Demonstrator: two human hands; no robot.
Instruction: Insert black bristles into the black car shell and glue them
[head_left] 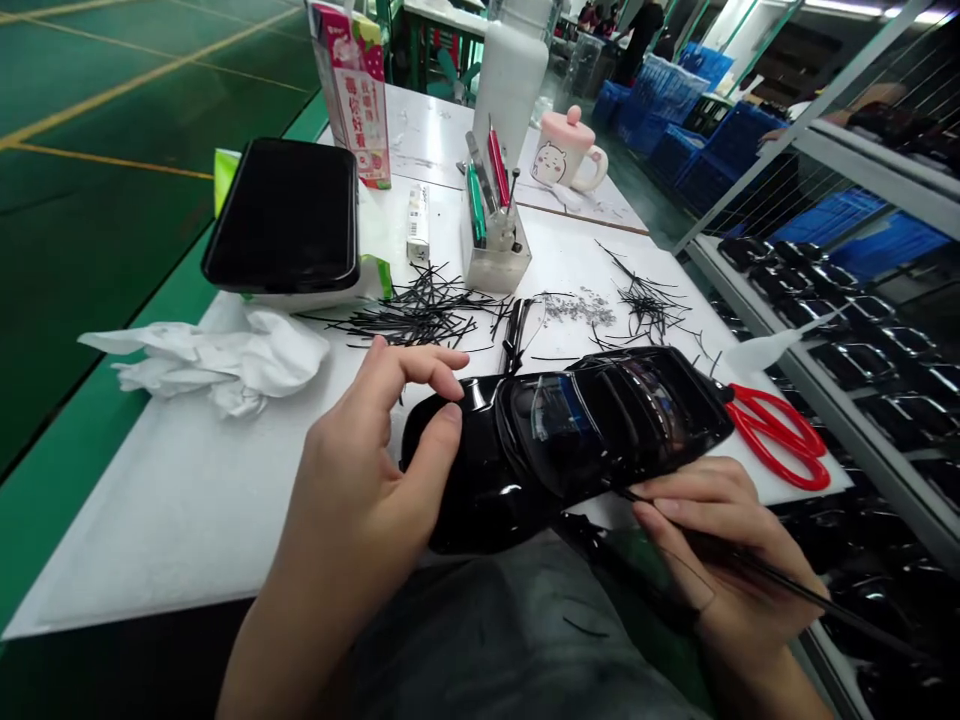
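Observation:
A glossy black model car (pixel 517 470) lies tilted across the near edge of the white work surface, above my lap. My left hand (pixel 375 450) grips its left end, with thumb and index finger curled on the body. Against the car's near lower side, my right hand (pixel 720 540) pinches a thin dark stick-like tool (pixel 780 575); its tip is at the body's edge and its exact kind is unclear. Dark thin parts (pixel 622 560) hang below the car beside my right hand. Beyond the car lie loose thin black strips (pixel 420 310) and another narrow black piece (pixel 514 335).
Red-handled scissors (pixel 780 435) lie right of the car. Crumpled tissue (pixel 225 365), a black-lidded box (pixel 289 215), a drink carton (pixel 352 100), a pen holder (pixel 495 265) and a pink-lidded mug (pixel 562 150) stand behind. A rack (pixel 885 170) holds several black car bodies at right.

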